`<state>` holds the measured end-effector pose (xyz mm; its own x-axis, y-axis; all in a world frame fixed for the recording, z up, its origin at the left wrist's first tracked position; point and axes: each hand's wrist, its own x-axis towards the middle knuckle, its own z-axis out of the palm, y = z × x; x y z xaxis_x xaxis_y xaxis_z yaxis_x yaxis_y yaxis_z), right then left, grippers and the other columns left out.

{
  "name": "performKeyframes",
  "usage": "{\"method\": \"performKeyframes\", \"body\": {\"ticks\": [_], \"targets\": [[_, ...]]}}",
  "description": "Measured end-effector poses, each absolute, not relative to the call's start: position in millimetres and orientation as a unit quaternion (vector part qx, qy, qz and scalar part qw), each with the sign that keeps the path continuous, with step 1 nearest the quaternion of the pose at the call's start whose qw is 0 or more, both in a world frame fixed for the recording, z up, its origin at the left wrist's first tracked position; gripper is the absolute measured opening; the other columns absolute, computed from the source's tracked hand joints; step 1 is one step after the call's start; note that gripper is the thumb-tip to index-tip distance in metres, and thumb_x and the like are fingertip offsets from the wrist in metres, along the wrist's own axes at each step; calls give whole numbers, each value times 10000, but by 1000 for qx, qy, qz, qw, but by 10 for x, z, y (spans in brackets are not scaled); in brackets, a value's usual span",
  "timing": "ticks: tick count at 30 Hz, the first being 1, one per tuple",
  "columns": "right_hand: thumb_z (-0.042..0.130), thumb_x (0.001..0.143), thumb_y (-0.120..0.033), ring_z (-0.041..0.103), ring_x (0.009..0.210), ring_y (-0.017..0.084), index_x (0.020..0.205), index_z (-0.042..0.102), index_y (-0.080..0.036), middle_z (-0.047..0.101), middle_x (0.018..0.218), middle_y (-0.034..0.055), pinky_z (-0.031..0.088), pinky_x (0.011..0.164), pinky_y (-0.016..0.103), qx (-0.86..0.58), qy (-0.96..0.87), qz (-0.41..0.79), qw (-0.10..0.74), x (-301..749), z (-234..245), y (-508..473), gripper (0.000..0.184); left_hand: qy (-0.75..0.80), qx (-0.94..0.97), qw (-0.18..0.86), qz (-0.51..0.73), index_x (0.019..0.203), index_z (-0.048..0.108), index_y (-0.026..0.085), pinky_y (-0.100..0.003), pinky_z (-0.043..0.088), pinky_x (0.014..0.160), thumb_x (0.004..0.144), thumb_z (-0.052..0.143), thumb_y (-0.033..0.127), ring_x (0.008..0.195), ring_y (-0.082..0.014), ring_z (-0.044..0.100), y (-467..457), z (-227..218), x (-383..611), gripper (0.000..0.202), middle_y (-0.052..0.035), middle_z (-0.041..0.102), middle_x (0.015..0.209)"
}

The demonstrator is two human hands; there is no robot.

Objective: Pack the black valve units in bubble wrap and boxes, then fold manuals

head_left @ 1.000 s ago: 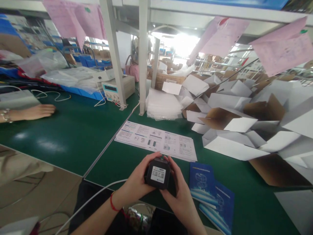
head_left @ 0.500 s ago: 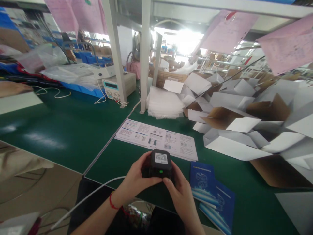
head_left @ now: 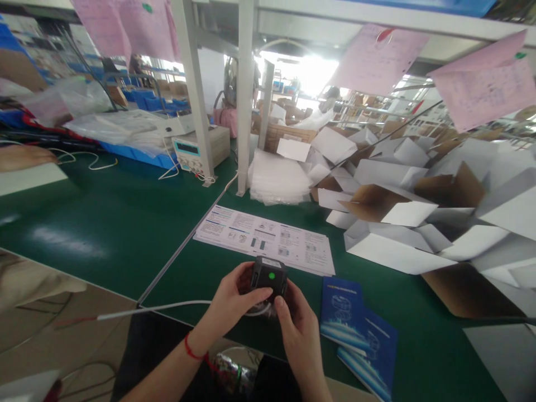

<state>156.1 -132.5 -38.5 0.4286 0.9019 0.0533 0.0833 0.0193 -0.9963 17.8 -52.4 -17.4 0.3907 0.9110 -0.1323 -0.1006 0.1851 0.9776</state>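
Observation:
A small black box-shaped device (head_left: 262, 272) with a green round sticker and a white label on top is held between both hands over the green table's front edge. My left hand (head_left: 238, 298) grips its left side, thumb across the front. My right hand (head_left: 296, 318) holds the right side, its thumb near the lower front. From beneath the device a white cable (head_left: 167, 306) runs left past the table edge, ending in a thin reddish tip. Just beyond lies a printed instruction sheet (head_left: 234, 237). To the right are two blue booklets (head_left: 341, 307), overlapping.
Open white cardboard boxes (head_left: 393, 248) crowd the right side. A stack of translucent bags (head_left: 276, 177) lies by the metal post (head_left: 245, 111). A power supply (head_left: 190, 156) stands at the back left. Another person's hand (head_left: 25, 157) rests at the far left.
The device has tilted so its front with the green sticker faces me more and its top label less. The white cable's free end has swung up, and its tip now shows.

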Motion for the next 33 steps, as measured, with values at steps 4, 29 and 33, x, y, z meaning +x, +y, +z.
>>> {"method": "performKeyframes", "body": {"ticks": [4,29,33], "targets": [[708,892,-463,708,1178,293,1313,650,-177,735,1286,132,614,949,392,-583,-360,368,629,1455,-432,-1355,513,407,491,661,394,1106,651,181,-421,601,968,676,841,330,1058,-297,753,-560,-107,194,493,-103,792,1105],[856,734,-357,719,1150,295,1246,652,-222,754,1248,84,609,972,423,-510,-322,471,643,1543,-264,-1255,567,289,790,176,511,1105,720,232,-303,538,848,944,678,100,942,-173,631,-721,51,63,212,-33,665,995],[856,725,-349,718,1147,293,1219,662,-232,762,1225,70,589,1005,431,-515,-321,465,644,1544,-231,-1245,543,255,807,146,512,1088,712,203,-280,519,792,949,659,36,883,-158,606,-724,111,119,224,-25,642,938]]}}
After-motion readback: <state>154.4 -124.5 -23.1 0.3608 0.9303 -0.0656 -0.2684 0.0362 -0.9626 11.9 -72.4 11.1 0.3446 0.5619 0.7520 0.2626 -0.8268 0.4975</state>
